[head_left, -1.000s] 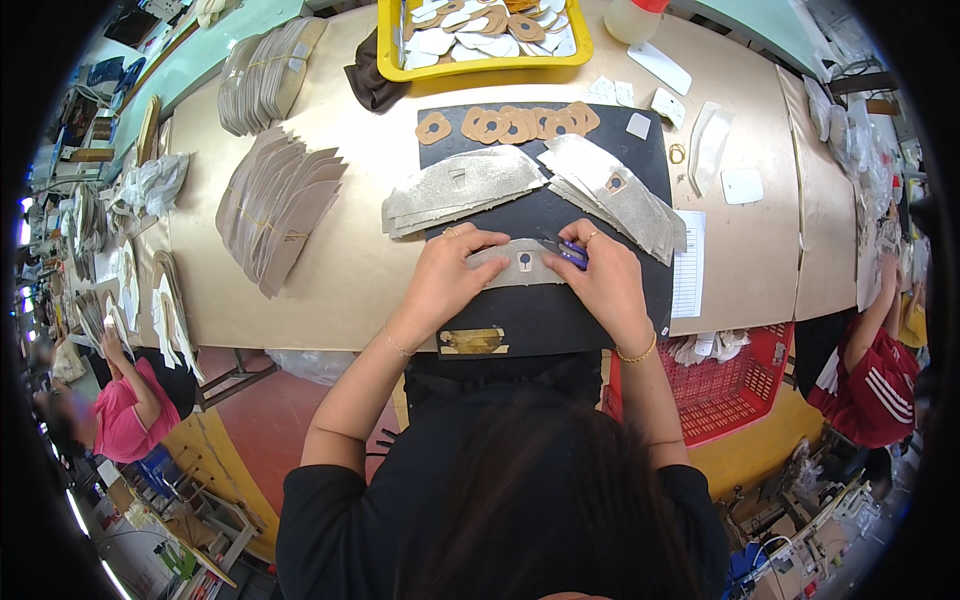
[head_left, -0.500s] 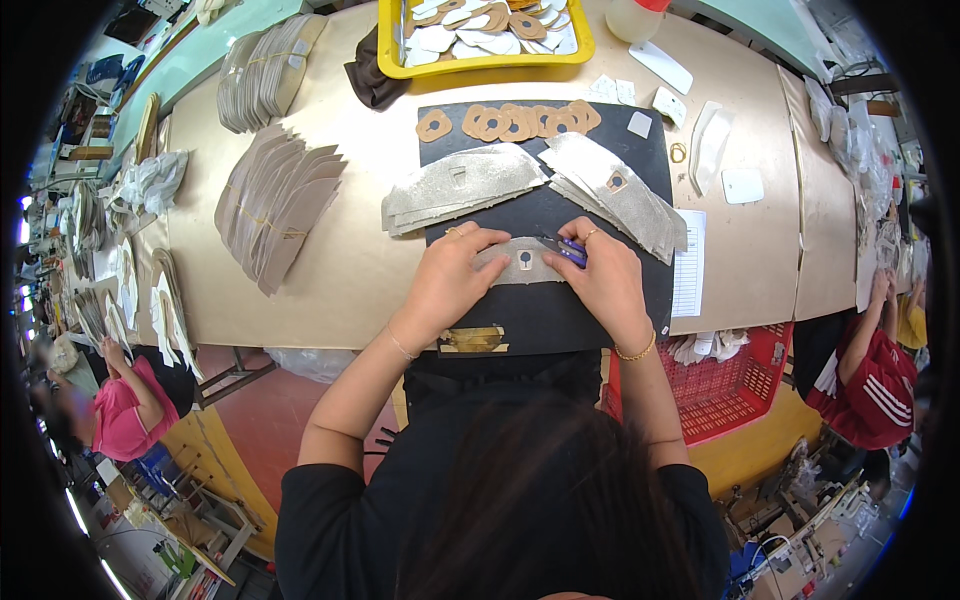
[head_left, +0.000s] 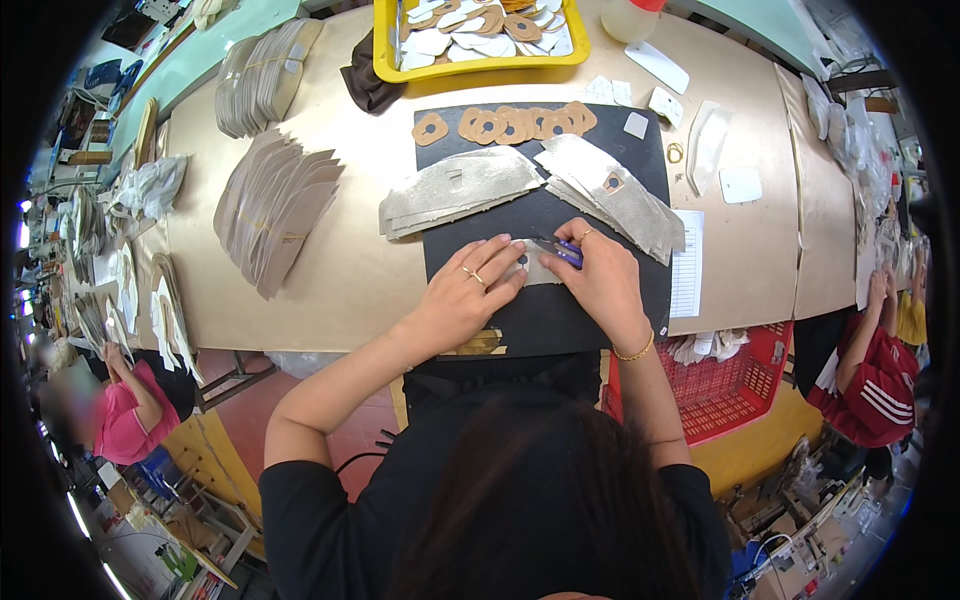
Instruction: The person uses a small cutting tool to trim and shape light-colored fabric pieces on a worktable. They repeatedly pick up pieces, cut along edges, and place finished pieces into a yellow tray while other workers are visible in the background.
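Observation:
A small grey material panel point(head_left: 545, 271) with a dark keyhole-shaped cutout lies on the black work mat point(head_left: 620, 325). My left hand point(head_left: 468, 292) rests flat over the panel's left part, its fingers stretched out toward the cutout and hiding much of it. In my right hand point(head_left: 607, 278) is a pair of purple-handled thread snips point(head_left: 569, 253), blades pointing left above the panel's right part. Just beyond lie two fanned stacks of grey curved panels, the left stack point(head_left: 465, 188) and the right stack point(head_left: 625, 205). Behind them runs a row of brown pieces with holes point(head_left: 515, 126).
A yellow tray point(head_left: 480, 72) of white and brown pieces stands at the far side. Bundled beige panels point(head_left: 270, 215) sit to the left. A printed sheet point(head_left: 686, 265) is beside the mat, and a red basket point(head_left: 720, 385) is below the right table edge. Co-workers sit on both sides.
My left hand has flattened and slid rightward over the panel, covering more of it up to the cutout. My right hand keeps the snips in nearly the same place.

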Demonstrator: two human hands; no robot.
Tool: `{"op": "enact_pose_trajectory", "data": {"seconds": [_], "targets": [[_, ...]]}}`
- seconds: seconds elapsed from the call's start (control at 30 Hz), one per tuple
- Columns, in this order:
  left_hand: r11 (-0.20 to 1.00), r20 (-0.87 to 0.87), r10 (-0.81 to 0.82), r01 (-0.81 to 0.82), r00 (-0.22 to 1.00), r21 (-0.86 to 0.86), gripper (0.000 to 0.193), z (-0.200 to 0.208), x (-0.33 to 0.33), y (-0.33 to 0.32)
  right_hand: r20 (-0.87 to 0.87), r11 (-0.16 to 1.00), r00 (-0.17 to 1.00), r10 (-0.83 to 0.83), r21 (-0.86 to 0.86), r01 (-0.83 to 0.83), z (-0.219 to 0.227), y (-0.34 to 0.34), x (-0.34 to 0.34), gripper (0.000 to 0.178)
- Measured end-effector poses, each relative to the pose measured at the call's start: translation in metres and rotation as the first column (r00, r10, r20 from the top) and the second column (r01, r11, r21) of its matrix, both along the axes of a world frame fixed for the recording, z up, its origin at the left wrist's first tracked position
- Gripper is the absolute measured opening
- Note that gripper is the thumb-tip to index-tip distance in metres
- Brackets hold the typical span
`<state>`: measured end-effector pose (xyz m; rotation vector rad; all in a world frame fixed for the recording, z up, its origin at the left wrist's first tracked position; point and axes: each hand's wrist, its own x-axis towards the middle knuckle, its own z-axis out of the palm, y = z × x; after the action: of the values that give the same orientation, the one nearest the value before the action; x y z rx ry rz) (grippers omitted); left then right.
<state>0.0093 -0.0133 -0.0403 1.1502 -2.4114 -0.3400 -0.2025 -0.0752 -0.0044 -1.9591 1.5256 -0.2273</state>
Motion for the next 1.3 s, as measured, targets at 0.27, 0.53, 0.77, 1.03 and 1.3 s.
{"op": "enact_pose_trajectory", "data": {"seconds": [0.27,0.53,0.77,1.03,1.3], "targets": [[0.999,0.169,0.001,-0.006,0.986,0.032,0.034,0.013,-0.004,0.007,0.033,0.999,0.999,0.010,-0.052,-0.008,-0.003,0.001,-0.002,0.025],[0.838,-0.415,0.335,-0.066,0.846,0.542,0.021,0.029,0.017,-0.012,0.297,0.982,0.944,0.144,-0.162,-0.098,0.009,0.007,-0.018,0.016],[0.772,-0.250,0.633,-0.623,0.732,0.130,0.024,0.029,0.054,-0.089,0.436,0.918,0.861,-0.262,-0.163,0.362,0.014,-0.010,-0.059,0.018],[0.799,-0.080,0.540,-0.481,0.838,0.361,0.034,0.048,0.051,-0.095,0.343,0.838,0.875,-0.341,-0.312,0.448,0.013,-0.004,-0.072,0.022],[0.930,0.005,0.350,-0.348,0.937,0.122,0.024,0.035,0.045,-0.070,0.397,0.924,0.911,-0.110,-0.298,0.241,0.008,-0.002,-0.031,0.010]]}}
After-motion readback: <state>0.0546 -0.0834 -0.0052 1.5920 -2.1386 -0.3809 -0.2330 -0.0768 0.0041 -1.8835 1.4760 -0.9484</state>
